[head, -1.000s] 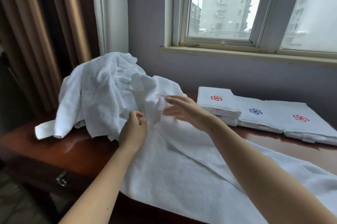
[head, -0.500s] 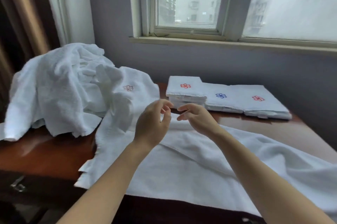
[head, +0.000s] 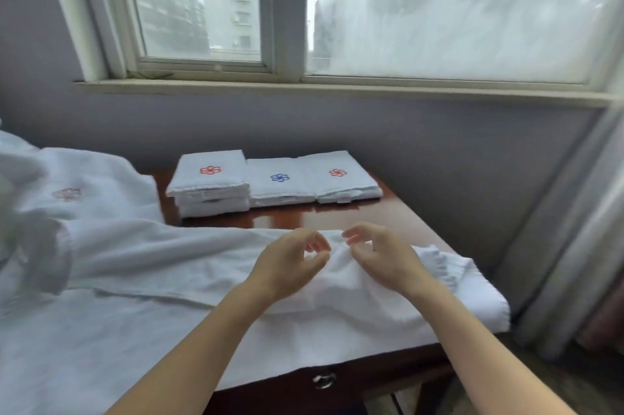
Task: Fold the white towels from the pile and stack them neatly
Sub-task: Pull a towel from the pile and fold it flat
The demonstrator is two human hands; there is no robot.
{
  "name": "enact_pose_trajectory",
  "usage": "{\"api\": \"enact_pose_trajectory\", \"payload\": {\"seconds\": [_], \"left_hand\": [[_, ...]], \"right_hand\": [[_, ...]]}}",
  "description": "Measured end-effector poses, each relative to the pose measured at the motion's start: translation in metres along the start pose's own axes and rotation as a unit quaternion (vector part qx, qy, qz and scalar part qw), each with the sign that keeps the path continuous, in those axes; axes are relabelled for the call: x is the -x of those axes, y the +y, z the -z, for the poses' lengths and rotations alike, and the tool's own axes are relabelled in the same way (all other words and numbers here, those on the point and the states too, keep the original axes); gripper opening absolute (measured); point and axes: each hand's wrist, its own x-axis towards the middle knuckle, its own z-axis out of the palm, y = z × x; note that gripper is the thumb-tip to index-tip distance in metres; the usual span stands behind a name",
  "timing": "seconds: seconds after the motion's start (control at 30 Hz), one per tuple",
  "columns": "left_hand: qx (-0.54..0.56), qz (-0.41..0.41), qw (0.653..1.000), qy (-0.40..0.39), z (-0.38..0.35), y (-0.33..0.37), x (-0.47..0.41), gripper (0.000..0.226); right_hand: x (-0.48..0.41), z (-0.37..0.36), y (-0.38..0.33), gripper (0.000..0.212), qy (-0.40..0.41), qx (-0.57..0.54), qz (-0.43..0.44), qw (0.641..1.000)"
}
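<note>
left hand [head: 291,262] / right hand [head: 383,261] loose over towel [head: 162,266] edge | folded stacks [head: 211,178] beyond

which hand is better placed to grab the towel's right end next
Right, probably: the right hand hovers nearest that rumpled end of the towel; the left hand sits beside it, farther toward the middle.

No lettering reads anywhere; the folded towels [head: 270,186] carry only embroidered flower emblems [head: 210,170], red, blue and red.
</note>
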Motion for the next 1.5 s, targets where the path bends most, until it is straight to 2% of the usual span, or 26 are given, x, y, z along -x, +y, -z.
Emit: {"api": "enact_pose_trajectory", "payload": {"seconds": [0.17,0.3,0.4,0.5,0.57,0.67,0.77,0.83,0.93,1.0,1.1,1.17,1.27,1.37,1.5], "left_hand": [[-0.053,-0.044,0.997,-0.041,-0.027,0.018,-0.020,0.027],[-0.096,-0.045,0.993,-0.055,-0.043,0.022,-0.036,0.037],[-0.141,-0.024,0.987,-0.070,-0.052,0.020,-0.044,0.030],[-0.144,-0.015,0.987,-0.063,-0.057,0.018,-0.047,0.019],[-0.105,0.003,0.994,-0.043,-0.056,0.020,-0.050,0.012],[-0.048,0.026,0.998,0.017,-0.047,0.026,-0.062,0.011],[-0.081,-0.002,0.991,0.104,-0.038,0.029,-0.084,0.015],[-0.098,-0.011,0.985,0.139,-0.035,0.031,-0.101,0.016],[-0.141,0.002,0.979,0.145,-0.036,0.026,-0.124,0.020],[-0.153,0.011,0.980,0.128,-0.041,0.020,-0.128,0.026],[-0.136,-0.022,0.986,0.091,-0.056,0.012,-0.120,0.024],[-0.133,-0.037,0.989,0.049,-0.066,0.009,-0.114,0.024],[-0.157,-0.045,0.986,-0.021,-0.080,0.003,-0.107,0.029],[-0.196,-0.064,0.977,-0.057,-0.092,-0.004,-0.104,0.037],[-0.216,-0.029,0.972,-0.090,-0.096,-0.012,-0.113,0.047]], "right_hand": [[0.018,0.032,0.029,0.034,0.009,0.088,-0.026,0.996],[0.021,0.044,0.045,0.034,-0.003,0.179,-0.054,0.982],[0.020,0.046,0.051,0.025,-0.016,0.219,-0.062,0.974],[0.016,0.051,0.054,0.022,-0.012,0.206,-0.055,0.977],[0.012,0.054,0.055,0.024,0.031,0.193,-0.033,0.980],[0.000,0.061,0.057,0.020,0.174,0.153,0.026,0.972],[-0.020,0.068,0.060,0.019,0.290,0.118,0.069,0.947],[-0.040,0.072,0.063,0.024,0.314,0.110,0.060,0.941],[-0.062,0.071,0.068,0.044,0.238,0.151,0.004,0.959],[-0.067,0.066,0.076,0.052,0.188,0.173,-0.004,0.967],[-0.061,0.053,0.087,0.050,0.156,0.140,0.006,0.978],[-0.053,0.040,0.089,0.046,0.119,0.121,-0.029,0.985],[-0.044,0.017,0.093,0.041,0.041,0.162,-0.048,0.985],[-0.039,0.001,0.101,0.054,-0.046,0.186,-0.062,0.980],[-0.048,0.001,0.113,0.061,-0.041,0.182,-0.052,0.981]]}}
